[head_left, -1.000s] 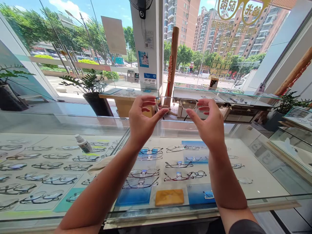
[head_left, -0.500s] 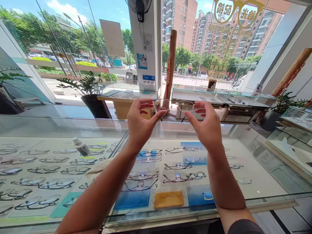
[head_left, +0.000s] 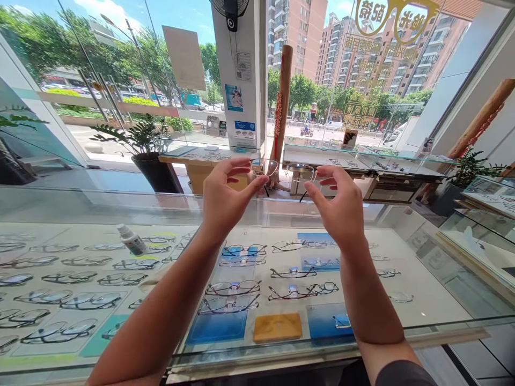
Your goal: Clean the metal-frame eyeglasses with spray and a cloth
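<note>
I hold a thin-framed pair of glasses up at arm's length above a glass display counter. My left hand pinches the frame's left end between thumb and fingers. My right hand pinches the right end the same way. The lenses face me and the temples hang down behind. Both forearms reach out over the counter.
Under the counter glass lie several rows of spectacle frames on white and blue pads, plus a yellow cloth. A small white spray bottle lies on the left case. A potted plant, a wooden post and shop windows stand beyond.
Both hands and the glasses have drifted slightly left and a little lower in view. The grip on the frame is unchanged.
</note>
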Demonstrator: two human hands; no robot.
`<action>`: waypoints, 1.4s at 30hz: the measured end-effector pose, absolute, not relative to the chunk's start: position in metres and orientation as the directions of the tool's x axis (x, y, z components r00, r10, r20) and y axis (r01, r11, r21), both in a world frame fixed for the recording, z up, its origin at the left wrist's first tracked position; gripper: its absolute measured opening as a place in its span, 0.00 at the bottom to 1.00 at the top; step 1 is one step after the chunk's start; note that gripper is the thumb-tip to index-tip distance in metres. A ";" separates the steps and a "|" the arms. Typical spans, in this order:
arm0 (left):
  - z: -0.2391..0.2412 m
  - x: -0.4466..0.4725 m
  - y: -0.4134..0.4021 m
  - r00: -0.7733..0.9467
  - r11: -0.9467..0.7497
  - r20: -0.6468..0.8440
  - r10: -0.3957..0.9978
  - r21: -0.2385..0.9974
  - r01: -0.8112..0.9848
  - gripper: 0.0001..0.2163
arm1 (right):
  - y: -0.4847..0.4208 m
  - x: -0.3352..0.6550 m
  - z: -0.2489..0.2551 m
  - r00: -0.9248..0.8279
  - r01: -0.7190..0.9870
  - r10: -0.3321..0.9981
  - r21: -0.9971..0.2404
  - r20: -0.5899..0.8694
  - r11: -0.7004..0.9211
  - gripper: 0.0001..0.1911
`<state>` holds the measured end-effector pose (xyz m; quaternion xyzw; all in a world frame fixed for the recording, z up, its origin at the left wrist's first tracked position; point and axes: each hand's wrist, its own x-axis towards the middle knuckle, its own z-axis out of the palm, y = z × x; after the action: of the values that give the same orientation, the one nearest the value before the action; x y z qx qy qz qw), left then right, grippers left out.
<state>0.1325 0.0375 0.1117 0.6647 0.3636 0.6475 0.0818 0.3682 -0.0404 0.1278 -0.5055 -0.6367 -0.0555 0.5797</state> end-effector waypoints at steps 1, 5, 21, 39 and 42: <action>0.112 0.132 0.037 -0.102 -0.720 0.802 0.588 0.576 0.387 0.26 | -0.040 0.368 0.128 0.184 0.709 0.577 -0.514 0.796 0.483 0.15; 0.112 0.133 0.037 -0.109 -0.714 0.807 0.580 0.568 0.409 0.26 | -0.041 0.366 0.127 0.179 0.716 0.563 -0.499 0.807 0.488 0.15; 0.113 0.131 0.040 -0.080 -0.682 0.769 0.634 0.605 0.411 0.26 | -0.043 0.361 0.127 0.157 0.730 0.560 -0.478 0.814 0.489 0.12; 0.111 0.135 0.035 -0.120 -0.708 0.841 0.528 0.514 0.485 0.25 | -0.045 0.363 0.128 0.177 0.738 0.598 -0.508 0.781 0.445 0.13; 0.112 0.137 0.031 -0.127 -0.707 0.855 0.503 0.492 0.509 0.25 | -0.045 0.363 0.128 0.180 0.739 0.605 -0.512 0.776 0.438 0.14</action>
<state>0.1366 0.0313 0.1116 0.6606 0.3830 0.6457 -0.0021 0.3630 -0.0445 0.1281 -0.5267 -0.6377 -0.0600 0.5589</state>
